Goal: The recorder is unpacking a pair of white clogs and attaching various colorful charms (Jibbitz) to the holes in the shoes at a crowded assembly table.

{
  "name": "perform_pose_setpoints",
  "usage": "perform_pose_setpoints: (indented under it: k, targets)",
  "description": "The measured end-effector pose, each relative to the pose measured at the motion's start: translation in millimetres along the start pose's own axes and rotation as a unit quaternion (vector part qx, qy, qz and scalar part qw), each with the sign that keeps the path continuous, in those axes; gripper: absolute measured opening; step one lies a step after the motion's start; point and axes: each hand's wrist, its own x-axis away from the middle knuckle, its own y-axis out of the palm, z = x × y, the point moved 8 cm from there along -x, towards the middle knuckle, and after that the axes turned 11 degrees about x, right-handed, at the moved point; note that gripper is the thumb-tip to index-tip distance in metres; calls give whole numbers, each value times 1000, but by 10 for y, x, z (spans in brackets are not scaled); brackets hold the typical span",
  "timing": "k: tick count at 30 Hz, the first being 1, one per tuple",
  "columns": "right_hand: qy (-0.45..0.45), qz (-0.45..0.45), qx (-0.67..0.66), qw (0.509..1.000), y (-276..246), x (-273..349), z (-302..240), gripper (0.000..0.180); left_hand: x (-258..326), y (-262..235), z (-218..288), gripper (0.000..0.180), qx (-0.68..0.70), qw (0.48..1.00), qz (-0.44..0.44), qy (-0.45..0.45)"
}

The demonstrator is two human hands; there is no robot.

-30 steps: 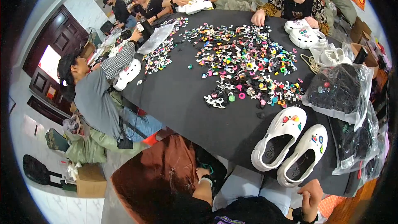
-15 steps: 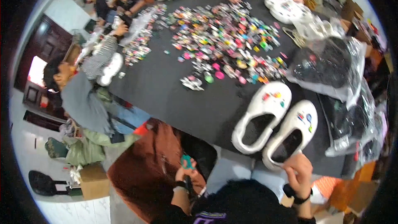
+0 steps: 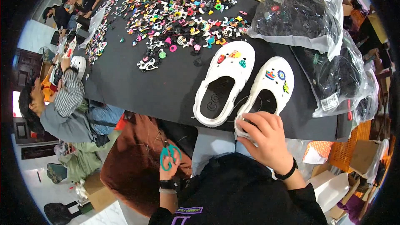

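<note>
Two white clogs stand side by side at the near edge of the table, toes pointing away from me. The left clog (image 3: 241, 56) carries small red, orange and green charms; the right clog (image 3: 275, 65) has blue, red and yellow-green ones. My right hand (image 3: 266, 135) is closed over the heel of the right clog, thumb on the near side. A thin clear loop of thread shows between the two shoes beside my fingers. Low on the left, over the brown cloth, my left hand (image 3: 170, 161) holds scissors with teal handles (image 3: 163, 160); their blades are hard to make out.
A broad pile of colourful shoe charms (image 3: 179, 12) covers the far part of the black table (image 3: 137, 87). Clear bags of black shoes (image 3: 291, 16) lie at the right. A co-worker (image 3: 62, 112) sits at the left edge. An orange crate (image 3: 352, 146) stands below right.
My view has shifted, so the table and clogs sit further up and left. My right hand has come from just behind the right clog's heel onto it. The scissors stay in my left hand.
</note>
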Motion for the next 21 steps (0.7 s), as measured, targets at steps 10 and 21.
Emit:
perform_pose_setpoints:
  k: [10, 21]
  targets:
    - [-3, 12, 121, 993, 282, -93, -152, 31, 300, 1955, 246, 60, -435, 847, -305, -8]
    - [-33, 51, -19, 998, 162, 243, -218, 15, 335, 2243, 9, 55, -443, 820, -356, -66]
